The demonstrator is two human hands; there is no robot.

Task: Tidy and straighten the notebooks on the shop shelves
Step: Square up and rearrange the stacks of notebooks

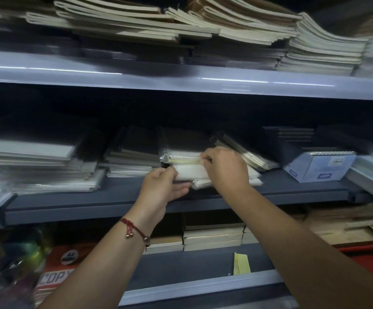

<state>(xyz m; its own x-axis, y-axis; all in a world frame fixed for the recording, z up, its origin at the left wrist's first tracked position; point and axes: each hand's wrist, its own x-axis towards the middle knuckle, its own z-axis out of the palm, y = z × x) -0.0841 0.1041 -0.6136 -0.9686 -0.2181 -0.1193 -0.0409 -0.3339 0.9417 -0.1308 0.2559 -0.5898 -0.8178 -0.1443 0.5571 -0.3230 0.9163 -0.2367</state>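
Note:
A small stack of plastic-wrapped notebooks (pixel 184 157) lies at the middle of the grey middle shelf (pixel 114 197). My right hand (pixel 224 168) pinches the front edge of the upper wrapped notebook. My left hand (pixel 161 188) holds the left front corner of the lower white notebook (pixel 188 171), thumb on top and fingers under it. Another wrapped notebook (pixel 241 150) leans tilted just right of my right hand.
Flat piles of notebooks (pixel 38 166) fill the shelf's left side, a dark pile (pixel 134 152) stands next to the stack, and a blue spiral pad (pixel 321 166) lies at right. The upper shelf (pixel 181 81) carries messy stacks. Below sit brown notebooks (pixel 212 237) and a yellow pad (pixel 241 263).

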